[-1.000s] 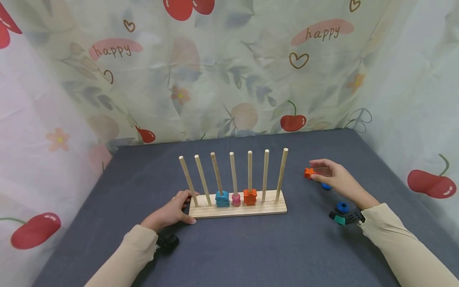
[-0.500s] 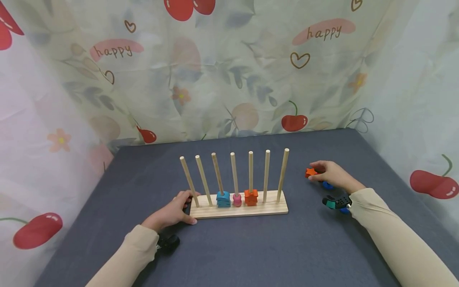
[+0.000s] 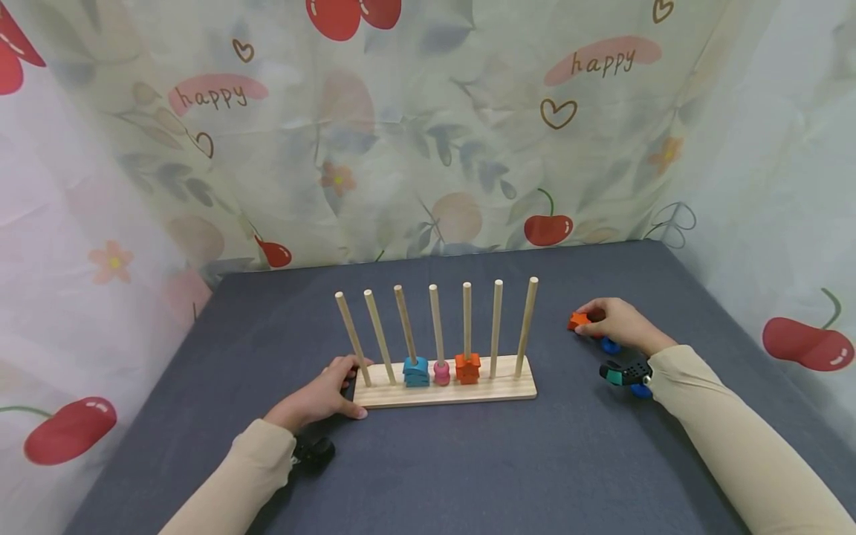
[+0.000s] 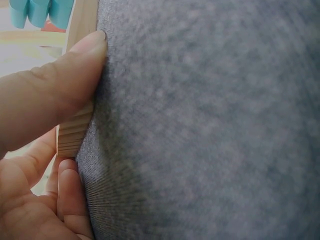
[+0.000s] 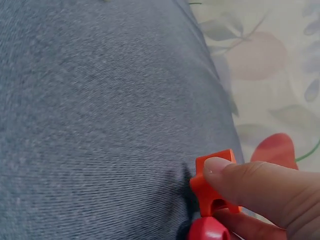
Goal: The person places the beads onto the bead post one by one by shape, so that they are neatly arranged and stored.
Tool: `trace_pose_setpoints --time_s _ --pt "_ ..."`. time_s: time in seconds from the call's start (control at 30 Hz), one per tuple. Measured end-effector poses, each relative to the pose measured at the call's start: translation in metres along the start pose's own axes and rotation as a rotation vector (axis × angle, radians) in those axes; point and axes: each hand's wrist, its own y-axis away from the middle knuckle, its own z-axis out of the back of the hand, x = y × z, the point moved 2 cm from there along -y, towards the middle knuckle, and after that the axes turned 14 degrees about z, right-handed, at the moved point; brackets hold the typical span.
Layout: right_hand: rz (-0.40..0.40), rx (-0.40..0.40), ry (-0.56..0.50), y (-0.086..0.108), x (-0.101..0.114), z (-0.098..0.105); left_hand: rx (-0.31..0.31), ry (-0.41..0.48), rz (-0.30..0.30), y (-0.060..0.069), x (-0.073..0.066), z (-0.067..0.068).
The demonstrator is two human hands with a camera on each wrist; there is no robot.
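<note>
We see the right hand (image 3: 618,325) pinching an orange star-shaped bead (image 3: 576,321) between thumb and fingers, at the right of the table. Just beside it shows a red bead (image 5: 206,231); we cannot tell whether the two touch, and if they do, a sideways pull could topple it. Near the palm lies a blue ring (image 3: 610,346); a second blue ring (image 3: 640,391), partly hidden by the wrist camera (image 3: 623,373), might be nudged if the wrist dropped. Well to the left, the left hand (image 3: 324,392) grips the near end of a seven-peg wooden stand (image 3: 511,388); a low crossing could strike its tall pegs. Gray cloth (image 3: 562,431) separates bead from stand, and the table's right edge stands well apart.
</note>
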Motion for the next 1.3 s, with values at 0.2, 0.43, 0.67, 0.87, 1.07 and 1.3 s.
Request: trace_pose_setpoints --time_s 0.2,0.43,0.67,0.87,1.07,1.3 --pt "0.017 -0.057 0.000 0.003 0.008 0.007 -0.001 -0.006 0.009 0.000 0.000 0.000" --pt "0.033 -0.147 -0.076 0.005 0.021 0.018 0.001 -0.006 0.006 0.000 -0.001 0.000" --pt "0.088 -0.219 -0.277 0.010 0.047 0.025 0.003 -0.006 0.011 0.000 -0.001 0.000" --pt "0.153 -0.269 -0.440 0.018 0.081 0.027 0.003 -0.011 0.005 0.000 0.000 0.000" --pt "0.226 -0.339 -0.583 0.027 0.116 0.032 0.003 -0.013 -0.002 0.000 0.000 0.000" --pt "0.408 -0.424 -0.684 0.040 0.150 0.038 0.000 -0.011 0.002 0.000 0.000 0.000"
